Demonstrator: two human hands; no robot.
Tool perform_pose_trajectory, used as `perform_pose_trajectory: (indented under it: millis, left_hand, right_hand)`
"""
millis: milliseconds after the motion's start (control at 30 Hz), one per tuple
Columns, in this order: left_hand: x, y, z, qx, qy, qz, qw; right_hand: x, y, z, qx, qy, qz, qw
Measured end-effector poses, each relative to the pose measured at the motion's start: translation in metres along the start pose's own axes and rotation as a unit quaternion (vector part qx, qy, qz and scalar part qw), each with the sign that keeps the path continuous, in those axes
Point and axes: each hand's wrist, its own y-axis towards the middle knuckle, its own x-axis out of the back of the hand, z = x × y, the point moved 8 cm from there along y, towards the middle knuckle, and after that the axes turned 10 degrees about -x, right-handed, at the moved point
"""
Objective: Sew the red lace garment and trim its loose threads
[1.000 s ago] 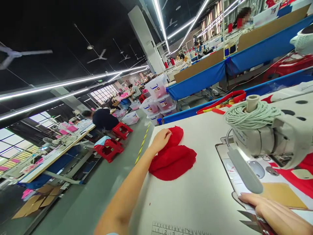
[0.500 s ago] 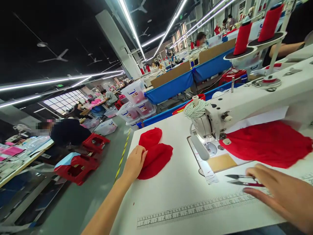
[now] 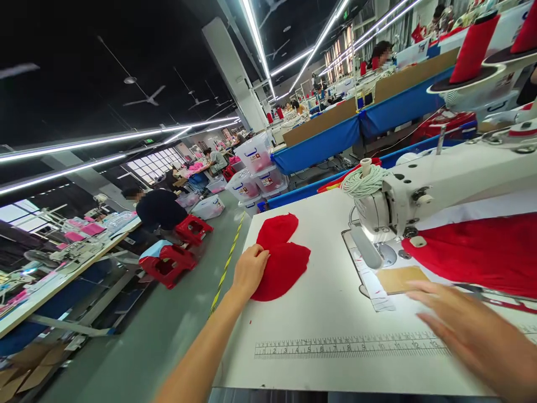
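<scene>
My left hand (image 3: 250, 271) reaches out to two overlapping red fabric pieces (image 3: 285, 260) on the white sewing table (image 3: 319, 313). Its fingers are curled over their near left edge. My right hand (image 3: 465, 330) hovers low over the table's front right, fingers stretched out and motion-blurred, holding nothing. Thread snips (image 3: 499, 295) lie just beyond its fingertips. A white sewing machine (image 3: 440, 182) stands behind, with a large red cloth (image 3: 482, 252) under its arm and a brown card (image 3: 400, 279) beside the needle plate.
A coil of pale cord (image 3: 364, 180) sits on the machine head, and red thread cones (image 3: 474, 47) stand above. A printed ruler (image 3: 348, 347) runs along the table front. Left of the table are an aisle, red stools (image 3: 168, 263), a seated person (image 3: 157, 208) and stacked plastic bins (image 3: 255, 165).
My left hand slid from the far fabric piece to the near edge and stayed there. My right hand moved off the snips' handle and to the left.
</scene>
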Motion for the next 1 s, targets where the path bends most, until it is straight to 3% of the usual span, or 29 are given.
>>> perform_pose_trajectory:
  millis: [67, 133, 233, 333, 500, 600, 667, 800, 900, 933, 1000]
  left_hand:
    - [0.007, -0.002, -0.002, 0.012, -0.006, -0.018, 1.000]
    - [0.016, -0.004, 0.000, 0.032, -0.012, -0.049, 0.998]
    - [0.036, -0.008, 0.010, 0.081, -0.021, -0.108, 0.991]
    - [0.060, -0.013, 0.017, 0.119, -0.035, -0.151, 0.981]
    - [0.112, -0.016, 0.007, 0.105, -0.060, -0.208, 0.971]
    - [0.136, -0.014, -0.009, 0.077, -0.082, -0.214, 0.970]
    - [0.141, -0.013, -0.024, 0.060, -0.096, -0.202, 0.973]
    - [0.122, -0.015, -0.062, 0.025, -0.195, -0.131, 0.972]
    - [0.089, -0.017, -0.096, -0.006, -0.282, -0.053, 0.958]
    - [0.077, -0.018, -0.107, -0.013, -0.298, -0.026, 0.954]
    - [0.055, -0.020, -0.125, -0.025, -0.317, 0.021, 0.948]
  right_hand:
    - [-0.017, 0.014, 0.053, 0.109, -0.055, 0.003, 0.993]
    - [-0.041, 0.025, 0.085, 0.171, -0.098, 0.049, 0.979]
    - [-0.075, 0.045, 0.092, 0.125, -0.123, 0.147, 0.973]
    - [-0.099, 0.066, 0.090, 0.086, -0.116, 0.185, 0.972]
    - [-0.134, 0.097, 0.099, 0.030, -0.069, 0.242, 0.967]
    - [-0.139, 0.112, 0.112, 0.014, -0.007, 0.260, 0.965]
    - [-0.134, 0.120, 0.116, -0.004, 0.046, 0.267, 0.963]
    - [-0.104, 0.119, 0.115, -0.057, 0.181, 0.284, 0.940]
    - [-0.078, 0.095, 0.121, -0.061, 0.315, 0.339, 0.884]
    - [-0.071, 0.084, 0.124, -0.076, 0.388, 0.367, 0.842]
    - [-0.063, 0.064, 0.121, -0.187, 0.566, 0.393, 0.700]
